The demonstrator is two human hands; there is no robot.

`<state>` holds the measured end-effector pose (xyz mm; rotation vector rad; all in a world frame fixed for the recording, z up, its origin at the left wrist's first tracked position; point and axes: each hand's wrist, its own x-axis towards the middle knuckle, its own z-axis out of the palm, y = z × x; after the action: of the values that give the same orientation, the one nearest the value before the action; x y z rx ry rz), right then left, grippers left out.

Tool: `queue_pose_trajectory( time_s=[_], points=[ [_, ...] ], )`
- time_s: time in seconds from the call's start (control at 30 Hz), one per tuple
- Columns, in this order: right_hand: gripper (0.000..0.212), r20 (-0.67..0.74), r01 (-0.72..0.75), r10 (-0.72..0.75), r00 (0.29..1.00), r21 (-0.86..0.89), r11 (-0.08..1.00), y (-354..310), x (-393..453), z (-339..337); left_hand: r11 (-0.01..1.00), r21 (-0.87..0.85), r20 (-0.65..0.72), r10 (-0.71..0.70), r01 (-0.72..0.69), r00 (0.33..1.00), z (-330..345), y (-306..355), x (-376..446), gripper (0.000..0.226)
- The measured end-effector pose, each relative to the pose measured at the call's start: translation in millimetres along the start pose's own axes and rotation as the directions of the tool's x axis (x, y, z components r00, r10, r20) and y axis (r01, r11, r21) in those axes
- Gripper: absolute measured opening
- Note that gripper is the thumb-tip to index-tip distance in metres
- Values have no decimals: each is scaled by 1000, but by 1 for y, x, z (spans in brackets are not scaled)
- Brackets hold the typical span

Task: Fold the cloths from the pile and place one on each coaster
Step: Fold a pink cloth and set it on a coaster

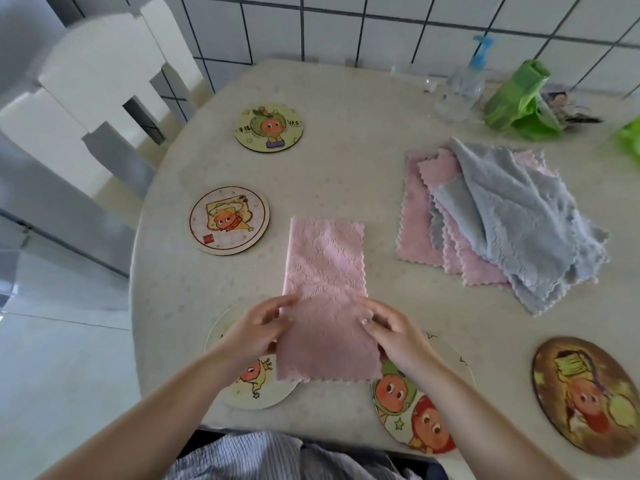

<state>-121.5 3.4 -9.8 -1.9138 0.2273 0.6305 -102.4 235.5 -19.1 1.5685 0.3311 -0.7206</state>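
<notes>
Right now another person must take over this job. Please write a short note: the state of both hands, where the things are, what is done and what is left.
Left hand and right hand each pinch a side of the pink cloth, which is folded to a long strip; its near end is lifted, its far end lies on the table.
The pile of pink and blue cloths lies at the right.
Five coasters show; none carries a finished cloth: far, left, near left, near middle, right.
Left to do: finish this fold, place it, then fold and place the others.
</notes>
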Motion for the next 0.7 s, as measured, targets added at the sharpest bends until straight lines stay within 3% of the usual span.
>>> queue_pose_trajectory(
  time_s=[0.13, 0.3, 0.43, 0.57, 0.63, 0.7],
  points=[
    [28, 122, -135, 122, 985, 106, 985, 5, -13, 12, 993, 95, 52, -69, 64, 996, -6, -10, -7, 34],
    [31, 91, -143, 130, 987, 149, 978, 12, -18, 23, 974, 225, -14, 21, -18, 1000, -11, -25, -12, 50],
    [28, 121, -219, 197, 973, 216, 952, 15, -21, 28, 994, 86, -10, -61, 61, 998, -11, -24, -12, 31],
    [41, 157, -326, 288, 945, 338, 883, 16, -23, 26, 979, -41, 84, -195, 199, 977, -18, -18, -14, 43],
    [47, 167, -311, 270, 948, 326, 893, 16, -24, 25, 988, 22, 112, -152, 151, 982, -22, -18, -16, 45],
    [48, 148, -269, 234, 961, 301, 915, 15, -23, 25, 986, 166, 78, -20, 7, 997, -26, -23, -15, 46]
  ],
)
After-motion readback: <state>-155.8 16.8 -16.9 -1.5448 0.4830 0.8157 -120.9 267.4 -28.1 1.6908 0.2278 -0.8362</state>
